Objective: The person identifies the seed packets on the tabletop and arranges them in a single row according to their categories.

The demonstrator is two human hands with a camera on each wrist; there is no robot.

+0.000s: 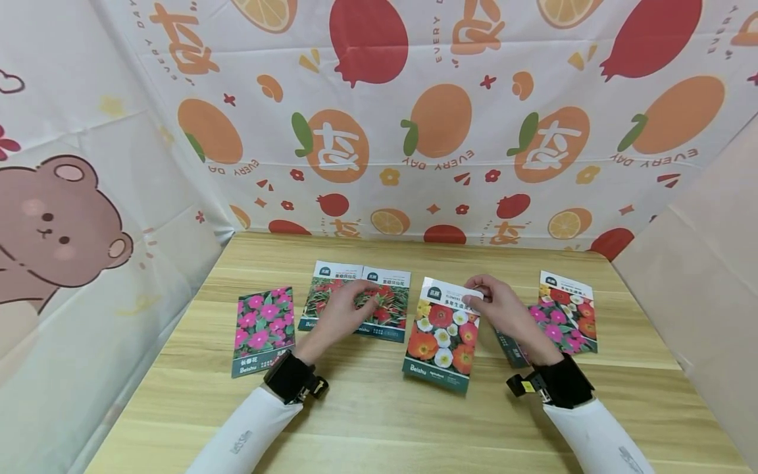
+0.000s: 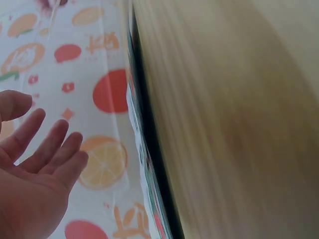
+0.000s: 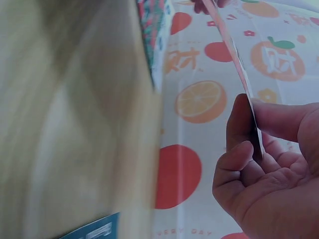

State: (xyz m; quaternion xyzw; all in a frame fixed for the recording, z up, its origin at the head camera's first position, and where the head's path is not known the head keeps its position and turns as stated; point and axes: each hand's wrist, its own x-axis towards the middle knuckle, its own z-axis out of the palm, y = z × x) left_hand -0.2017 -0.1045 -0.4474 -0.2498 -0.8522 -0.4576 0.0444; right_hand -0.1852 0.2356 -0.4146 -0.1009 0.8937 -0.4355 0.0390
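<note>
My right hand (image 1: 506, 313) pinches the top right corner of a seed packet (image 1: 443, 337) with orange, red and white flowers, held tilted above the table. In the right wrist view that packet (image 3: 239, 64) appears edge-on between thumb and fingers. My left hand (image 1: 348, 308) hovers over two seed packets with red flowers, the left one (image 1: 314, 296) and the right one (image 1: 387, 296), lying side by side. Its fingers (image 2: 47, 147) are loosely spread and hold nothing in the left wrist view. A dark green packet edge (image 1: 510, 345) shows beneath my right hand.
A pink-flowered packet (image 1: 264, 322) lies at the left of the wooden table (image 1: 367, 421). At the right, another pink-flowered packet (image 1: 556, 326) partly overlaps a multicoloured flower packet (image 1: 583, 303). A fruit-patterned cloth (image 1: 379, 131) hangs behind the table.
</note>
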